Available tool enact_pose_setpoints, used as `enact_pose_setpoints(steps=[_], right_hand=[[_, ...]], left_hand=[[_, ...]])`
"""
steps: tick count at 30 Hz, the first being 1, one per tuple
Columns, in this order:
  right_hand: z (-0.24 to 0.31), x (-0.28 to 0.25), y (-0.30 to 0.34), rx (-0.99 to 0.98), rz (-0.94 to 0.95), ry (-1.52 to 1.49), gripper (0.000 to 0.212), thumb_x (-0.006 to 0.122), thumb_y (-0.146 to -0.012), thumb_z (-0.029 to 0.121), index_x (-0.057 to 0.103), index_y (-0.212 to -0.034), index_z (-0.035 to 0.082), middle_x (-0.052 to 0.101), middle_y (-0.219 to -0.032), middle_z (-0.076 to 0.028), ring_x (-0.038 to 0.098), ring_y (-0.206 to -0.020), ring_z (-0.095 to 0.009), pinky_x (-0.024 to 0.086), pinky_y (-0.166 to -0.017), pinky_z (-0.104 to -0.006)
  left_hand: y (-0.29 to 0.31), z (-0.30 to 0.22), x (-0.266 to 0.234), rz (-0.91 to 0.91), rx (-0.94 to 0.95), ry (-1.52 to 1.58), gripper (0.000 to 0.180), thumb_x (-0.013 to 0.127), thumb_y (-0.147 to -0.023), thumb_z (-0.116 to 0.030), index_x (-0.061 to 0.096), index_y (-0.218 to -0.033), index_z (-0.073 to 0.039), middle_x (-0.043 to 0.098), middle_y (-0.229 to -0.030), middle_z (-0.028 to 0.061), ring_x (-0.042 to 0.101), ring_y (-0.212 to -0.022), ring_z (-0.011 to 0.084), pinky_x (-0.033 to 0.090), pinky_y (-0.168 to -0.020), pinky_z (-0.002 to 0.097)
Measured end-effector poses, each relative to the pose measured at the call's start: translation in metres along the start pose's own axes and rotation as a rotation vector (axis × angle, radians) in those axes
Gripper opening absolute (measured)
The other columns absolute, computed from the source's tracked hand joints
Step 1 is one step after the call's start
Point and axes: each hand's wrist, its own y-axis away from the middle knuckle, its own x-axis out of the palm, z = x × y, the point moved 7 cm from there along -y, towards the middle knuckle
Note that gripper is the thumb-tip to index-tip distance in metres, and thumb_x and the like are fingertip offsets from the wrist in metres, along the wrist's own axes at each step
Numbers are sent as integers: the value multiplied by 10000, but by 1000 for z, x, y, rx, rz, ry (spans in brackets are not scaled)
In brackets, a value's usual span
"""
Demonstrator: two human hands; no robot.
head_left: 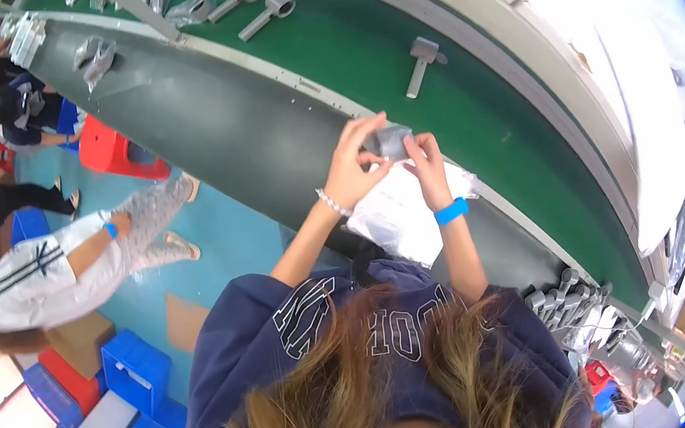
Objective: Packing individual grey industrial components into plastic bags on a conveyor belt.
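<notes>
Between my two hands, above the near grey strip of the workbench, is a small grey piece (392, 142) that looks partly covered by clear film. My left hand (357, 164), with a beaded bracelet at the wrist, curls at its left side, thumb and fingers closing on it. At its right side my right hand (425, 158) pinches it, a blue band around that wrist. Below the hands a white, shiny plastic bag (400, 215) lies on the bench edge in front of me. Whether the grey piece is joined to something under the film cannot be made out.
On the green belt (507, 138) lie grey hairdryer-shaped bodies (424, 62), some farther left. A bagged one (98, 60) rests on the grey bench strip (214, 109). Several grey bodies (561, 301) are piled at right. A red stool (115, 150) and people stand left; blue crates (132, 370) sit behind.
</notes>
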Motion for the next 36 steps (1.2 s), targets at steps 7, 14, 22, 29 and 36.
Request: enact_pose_setpoints(steps=[7, 14, 22, 29, 36], right_hand=[[-7, 82, -45, 271, 233, -701, 86, 517, -888, 178, 461, -914, 119, 527, -930, -22, 519, -842, -102, 455, -677, -292], [-43, 92, -182, 207, -41, -489, 197, 547, -867, 284, 554, -937, 100, 502, -816, 38, 454, -694, -65, 365, -567, -211], [-66, 83, -312, 495, -362, -52, 253, 499, -875, 254, 557, -1052, 82, 591, -998, -53, 564, -906, -182, 472, -793, -305], [-76, 50, -340, 229, -349, 342, 339, 540, -824, 317, 553, -1061, 75, 581, -1029, -74, 538, -957, -208, 444, -826, -316], [-58, 45, -321, -25, -191, 771, 432, 580, -772, 379, 549, -1070, 68, 571, -1059, -95, 513, -1008, -234, 416, -859, -326]], left_hand=[[-23, 27, -53, -78, -119, 462, 642, 622, -687, 110, 368, -1262, -18, 339, -1295, 81, 358, -1211, 221, 524, -737, 292], [-134, 64, -190, -103, 224, -844, 479, 698, -650, -200, 527, -1085, -98, 465, -1171, 115, 419, -1129, 289, 352, -922, 412], [-285, 194, -330, -57, -257, -1565, 759, 752, -428, -546, 560, -1086, -222, 150, -1396, 266, 46, -1302, 445, 55, -1019, 570], [-317, 210, -360, 195, -294, -1414, 498, 693, -487, -556, 654, -803, -172, 406, -1134, 160, 403, -1067, 344, 317, -906, 491], [-264, 224, -344, -22, 421, -1623, 427, 604, -708, -458, 613, -943, -102, 465, -960, 185, 478, -934, 348, 436, -766, 424]])
